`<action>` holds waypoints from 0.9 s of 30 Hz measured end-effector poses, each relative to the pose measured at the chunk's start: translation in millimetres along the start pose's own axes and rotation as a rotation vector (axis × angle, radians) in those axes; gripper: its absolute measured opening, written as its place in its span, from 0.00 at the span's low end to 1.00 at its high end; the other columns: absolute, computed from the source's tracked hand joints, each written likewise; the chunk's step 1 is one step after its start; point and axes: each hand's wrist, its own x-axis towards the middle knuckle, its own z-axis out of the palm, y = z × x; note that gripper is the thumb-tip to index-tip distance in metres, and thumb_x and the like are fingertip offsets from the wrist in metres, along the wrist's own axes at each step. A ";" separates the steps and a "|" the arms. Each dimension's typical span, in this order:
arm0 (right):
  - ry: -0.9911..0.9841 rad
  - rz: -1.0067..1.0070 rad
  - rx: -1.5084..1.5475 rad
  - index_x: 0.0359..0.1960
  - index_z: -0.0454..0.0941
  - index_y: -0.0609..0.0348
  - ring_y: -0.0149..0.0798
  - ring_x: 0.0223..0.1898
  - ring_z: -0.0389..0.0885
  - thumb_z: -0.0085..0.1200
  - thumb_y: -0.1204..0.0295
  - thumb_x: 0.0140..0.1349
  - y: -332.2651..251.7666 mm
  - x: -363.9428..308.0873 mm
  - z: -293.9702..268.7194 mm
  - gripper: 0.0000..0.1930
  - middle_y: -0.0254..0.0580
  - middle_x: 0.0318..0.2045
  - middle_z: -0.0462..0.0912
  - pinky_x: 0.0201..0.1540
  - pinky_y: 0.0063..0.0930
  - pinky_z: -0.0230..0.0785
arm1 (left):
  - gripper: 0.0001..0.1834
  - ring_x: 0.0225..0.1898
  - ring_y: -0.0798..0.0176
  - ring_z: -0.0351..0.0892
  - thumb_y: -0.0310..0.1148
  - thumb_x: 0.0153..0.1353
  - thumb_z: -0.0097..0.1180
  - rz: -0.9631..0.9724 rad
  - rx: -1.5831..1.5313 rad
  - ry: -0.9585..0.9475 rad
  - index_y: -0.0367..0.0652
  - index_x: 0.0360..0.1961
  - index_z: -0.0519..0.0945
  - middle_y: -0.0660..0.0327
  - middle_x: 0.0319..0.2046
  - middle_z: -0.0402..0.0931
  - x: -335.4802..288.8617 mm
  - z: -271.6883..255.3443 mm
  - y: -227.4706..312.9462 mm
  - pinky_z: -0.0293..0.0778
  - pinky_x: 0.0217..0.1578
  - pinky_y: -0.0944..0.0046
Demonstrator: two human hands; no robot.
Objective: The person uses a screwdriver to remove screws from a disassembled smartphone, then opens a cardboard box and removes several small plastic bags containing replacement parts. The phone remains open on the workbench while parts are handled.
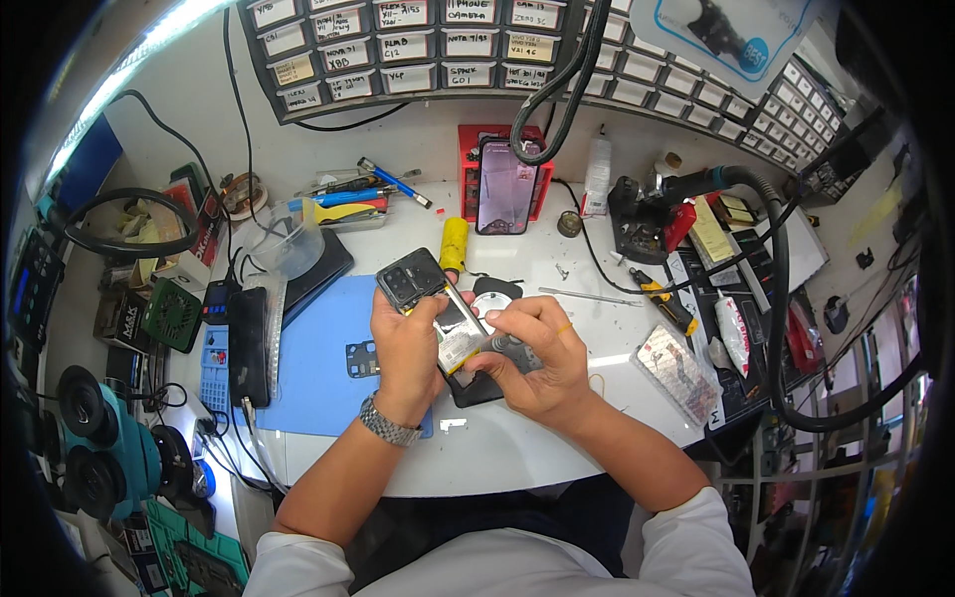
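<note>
My left hand is clamped around an opened smartphone, held tilted above the middle of the white surface, its dark camera block pointing far and left. My right hand is closed on a small grey tool pressed against the phone's exposed inside. A blue mat lies left of my hands. A flat speckled packet lies to the right. At the far edge, a drawer cabinet carries rows of white and yellowish rectangular labels.
</note>
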 end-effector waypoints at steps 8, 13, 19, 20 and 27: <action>-0.028 0.038 0.085 0.67 0.75 0.58 0.42 0.49 0.88 0.74 0.83 0.62 6.6 -2.8 5.0 0.32 0.50 0.50 0.85 0.50 0.31 0.83 | 0.21 0.49 0.47 0.92 0.14 0.68 0.51 0.032 0.039 0.019 0.35 0.61 0.66 0.46 0.52 0.83 3.7 -1.2 -2.9 0.95 0.44 0.48; -0.050 0.150 0.129 0.73 0.66 0.53 0.38 0.48 0.86 0.71 0.89 0.60 8.7 -8.7 6.1 0.41 0.50 0.59 0.74 0.47 0.24 0.81 | 0.22 0.50 0.47 0.92 0.14 0.68 0.52 0.016 0.046 0.006 0.35 0.62 0.65 0.46 0.52 0.82 1.7 -0.1 -1.5 0.95 0.44 0.48; -0.088 0.086 0.064 0.75 0.62 0.51 0.38 0.48 0.86 0.68 0.92 0.59 13.1 -8.4 5.0 0.44 0.49 0.56 0.74 0.44 0.25 0.82 | 0.22 0.50 0.45 0.92 0.14 0.68 0.52 0.026 0.047 -0.014 0.35 0.62 0.65 0.44 0.53 0.81 0.2 2.0 -0.2 0.95 0.46 0.48; -0.099 0.080 0.059 0.75 0.62 0.51 0.38 0.48 0.87 0.68 0.92 0.60 13.9 -9.0 4.4 0.44 0.49 0.56 0.75 0.44 0.25 0.82 | 0.22 0.50 0.45 0.92 0.14 0.68 0.52 0.031 0.042 -0.016 0.35 0.61 0.65 0.44 0.53 0.81 1.1 0.5 -1.7 0.95 0.46 0.48; -0.138 0.045 0.054 0.74 0.62 0.52 0.39 0.49 0.88 0.67 0.92 0.61 12.5 -7.1 2.4 0.42 0.50 0.58 0.75 0.46 0.25 0.84 | 0.21 0.50 0.48 0.92 0.15 0.67 0.52 0.026 0.054 -0.004 0.35 0.61 0.67 0.45 0.53 0.82 0.5 -1.2 -3.7 0.94 0.48 0.51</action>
